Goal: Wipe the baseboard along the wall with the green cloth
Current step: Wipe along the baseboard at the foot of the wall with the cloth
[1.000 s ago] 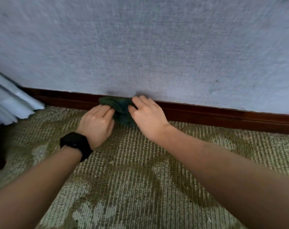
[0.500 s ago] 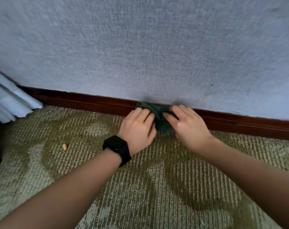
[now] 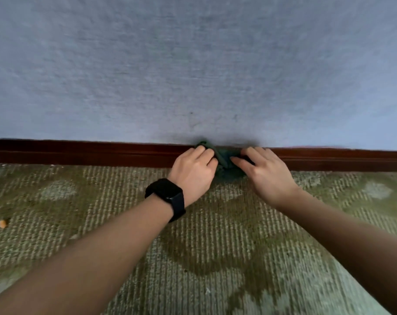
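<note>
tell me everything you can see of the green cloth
The green cloth is dark green, soft-looking fabric, bunched and creased. It is pressed against the reddish-brown baseboard, its lower part reaching the carpet. The left hand and right hand cover its sides; only the middle shows.

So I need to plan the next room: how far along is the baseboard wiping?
Done: cannot tell; no stretch of the baseboard looks visibly cleaner. In hand: left hand and right hand press the green cloth against it mid-wall. Left: apparently the stretch running on to the right.
</note>
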`<state>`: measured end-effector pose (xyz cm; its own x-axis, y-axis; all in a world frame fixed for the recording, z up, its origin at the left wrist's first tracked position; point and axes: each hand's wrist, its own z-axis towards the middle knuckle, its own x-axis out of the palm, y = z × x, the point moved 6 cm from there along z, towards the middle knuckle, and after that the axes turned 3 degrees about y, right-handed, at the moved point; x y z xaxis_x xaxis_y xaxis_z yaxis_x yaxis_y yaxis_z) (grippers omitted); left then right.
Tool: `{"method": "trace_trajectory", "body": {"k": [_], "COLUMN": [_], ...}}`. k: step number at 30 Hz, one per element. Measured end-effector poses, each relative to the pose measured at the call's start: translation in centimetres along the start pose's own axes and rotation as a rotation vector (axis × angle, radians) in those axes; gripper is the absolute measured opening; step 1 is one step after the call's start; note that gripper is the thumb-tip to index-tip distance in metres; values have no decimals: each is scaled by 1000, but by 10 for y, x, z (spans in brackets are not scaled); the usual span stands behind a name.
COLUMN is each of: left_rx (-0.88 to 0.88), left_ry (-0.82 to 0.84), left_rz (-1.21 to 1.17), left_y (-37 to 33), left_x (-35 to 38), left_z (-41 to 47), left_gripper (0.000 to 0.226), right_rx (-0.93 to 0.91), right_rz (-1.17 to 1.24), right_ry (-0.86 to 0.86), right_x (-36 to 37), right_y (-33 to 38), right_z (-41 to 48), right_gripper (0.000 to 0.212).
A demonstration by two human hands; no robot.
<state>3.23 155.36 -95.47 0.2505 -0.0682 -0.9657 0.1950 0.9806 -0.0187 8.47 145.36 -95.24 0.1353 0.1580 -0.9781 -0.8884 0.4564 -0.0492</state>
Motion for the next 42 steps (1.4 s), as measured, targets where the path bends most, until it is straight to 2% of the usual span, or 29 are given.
{"method": "trace_trajectory", "body": {"k": [3,7,12,20,24,30,33,37,40,42], "left_rx": [18,17,-54,-112,-157,-49,-76,-157,-284,-307], "left_ry": [8,13,92,182,208,159,152,106,121,132], "left_rz": [14,30,-5,76,72,131,111,20,9,57], "left_y": [-16,-35,-43,-55,-72,-123,-140,-130,-105,-90], "left_x": [4,9,8,7,15,34,43,42,42,43], "left_z": [8,20,30,38,41,77,91,84,60,42], "left_gripper": [15,8,20,19,31,37,41,47,50,54], "right_rx": [41,41,14,-34,-23,85,145,239,144,114], "right_rz": [-19,4,65,138,144,96,99,198,244,272], "right_ry": [17,33,15,-26,-39,2,-8,-101,-139,-159], "right_x": [-1,0,1,1,0,-1,1,2,2,2], "right_y": [-19,-40,-50,-59,-75,-134,-150,-133,-97,-80], "right_z": [-11,-24,-28,-33,-44,-88,-104,-96,-68,-54], "right_gripper": [27,35,36,43,42,46,46,41,32,31]}}
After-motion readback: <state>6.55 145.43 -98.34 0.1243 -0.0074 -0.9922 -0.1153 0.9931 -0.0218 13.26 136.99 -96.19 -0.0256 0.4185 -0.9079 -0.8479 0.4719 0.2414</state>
